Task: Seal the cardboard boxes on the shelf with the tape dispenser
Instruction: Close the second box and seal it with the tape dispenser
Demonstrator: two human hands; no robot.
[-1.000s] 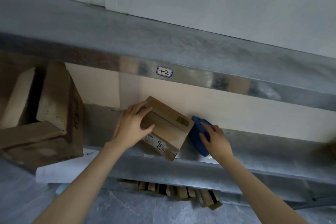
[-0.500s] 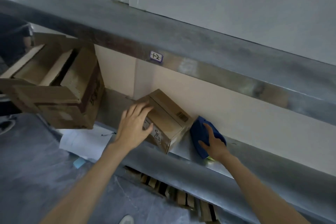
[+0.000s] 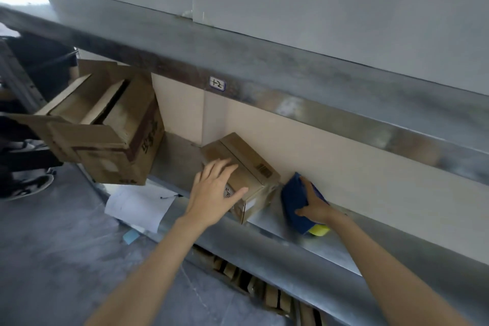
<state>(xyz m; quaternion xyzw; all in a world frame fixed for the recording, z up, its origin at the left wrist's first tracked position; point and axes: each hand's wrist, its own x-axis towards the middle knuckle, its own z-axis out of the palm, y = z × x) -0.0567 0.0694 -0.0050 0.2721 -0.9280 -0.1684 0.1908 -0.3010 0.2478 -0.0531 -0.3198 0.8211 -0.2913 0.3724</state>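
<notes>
1. The fingers [image 3: 221, 167] of the left hand [image 3: 214, 193] are laid straight and spread on the top of the small cardboard box [image 3: 251, 164]. The thumb is set against its near face, and nothing is clenched.
2. The tape dispenser [image 3: 292, 200] is grasped by the right hand [image 3: 316, 208]. The fingers are curled over its top and the thumb is pressed to its near side.
3. The dispenser is found on the shelf [image 3: 267, 221], just to the right of the small box and close to the beige back panel [image 3: 357, 161]. It is blue, rounded and smooth, with a yellow part [image 3: 320, 230] at its lower end.
4. The small box is set askew, with one corner turned toward the shelf's front lip. Its flaps are closed along a centre seam and a barcode is printed on top. Whether the seam is taped cannot be told.
5. A large cardboard box [image 3: 111, 140] is seen well to the left, with its flaps open and dark tape on its edges. Bare metal is left between the two boxes.
6. Headroom is limited by the upper shelf [image 3: 291, 71], of dull brushed metal, where a small label [image 3: 217, 83] is fixed.
7. White paper sheets [image 3: 137, 205] are draped over the front lip at the left.
8. Cardboard strips [image 3: 264, 288] are stacked below the shelf.
9. A shoe [image 3: 26, 188] is visible on the grey floor [image 3: 53, 246] at the far left.
</notes>
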